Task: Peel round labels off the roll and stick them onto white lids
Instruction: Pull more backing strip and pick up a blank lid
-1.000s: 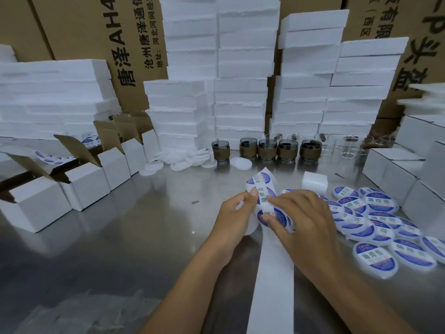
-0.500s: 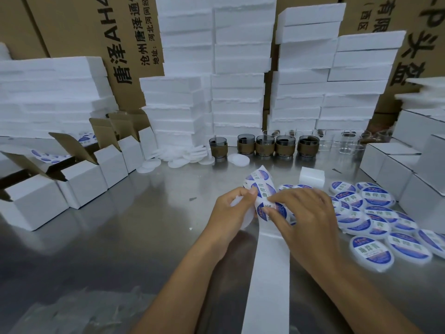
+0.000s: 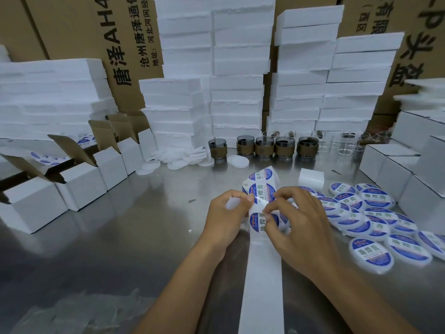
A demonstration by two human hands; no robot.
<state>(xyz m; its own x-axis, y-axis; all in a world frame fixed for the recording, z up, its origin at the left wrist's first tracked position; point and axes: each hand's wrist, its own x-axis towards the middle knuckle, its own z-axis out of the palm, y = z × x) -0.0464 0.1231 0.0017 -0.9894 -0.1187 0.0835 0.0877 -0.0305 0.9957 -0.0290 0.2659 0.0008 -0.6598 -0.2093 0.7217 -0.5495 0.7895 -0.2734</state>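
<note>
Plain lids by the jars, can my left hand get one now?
Likely not yet: nothing blocks the plain lids, but the left hand is busy holding a lid and the label strip.

I look down on a shiny steel table (image 3: 96,249), backed by tall stacks of white foam slabs (image 3: 237,92) and brown cardboard cartons (image 3: 72,27) printed with black lettering, under even, soft light.
</note>
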